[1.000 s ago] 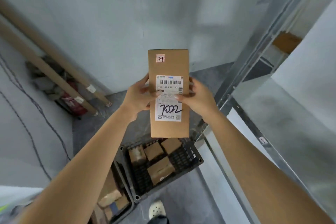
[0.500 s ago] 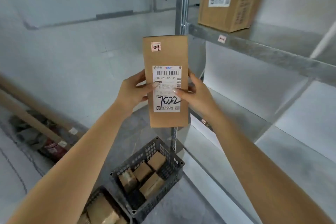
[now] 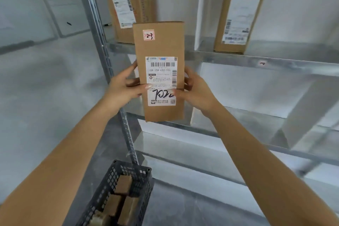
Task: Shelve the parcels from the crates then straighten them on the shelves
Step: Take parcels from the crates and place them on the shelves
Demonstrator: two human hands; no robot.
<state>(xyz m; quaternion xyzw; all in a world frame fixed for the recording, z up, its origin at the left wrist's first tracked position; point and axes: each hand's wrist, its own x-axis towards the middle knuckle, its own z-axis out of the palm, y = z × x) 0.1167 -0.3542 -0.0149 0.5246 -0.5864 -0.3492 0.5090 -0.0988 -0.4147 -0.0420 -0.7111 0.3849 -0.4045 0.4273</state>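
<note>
1. Head view: the parcel (image 3: 159, 46) is clamped between both hands and held upright, with its label (image 3: 161, 80) facing the camera. Its left edge is gripped by the left hand (image 3: 122, 88) and its right edge by the right hand (image 3: 197, 91). Both thumbs are laid across the label.
2. The parcel is held in the air in front of the rack, just right of the post (image 3: 95, 24). Its top is seen against the lip of the upper shelf (image 3: 238, 58), and the middle shelf (image 3: 256, 113) lies behind its lower half. No shelf appears to be touched.
3. A second ago the parcel was held over the crate (image 3: 110, 189) against a plain wall. Half a second ago only one box was seen above it. Now the rack is faced, and two boxes are seen standing on the upper shelf, the left box (image 3: 141, 11) and the right box (image 3: 244, 20). The two-handed grip has not been changed.
4. The carry is judged to be nearly done, with placing as the next step. A gap is left between the two boxes, but which shelf is meant cannot be told.
5. Small parcels (image 3: 122, 185) are seen in the crate, so more shelving is judged to remain. Straightening is not yet begun.
</note>
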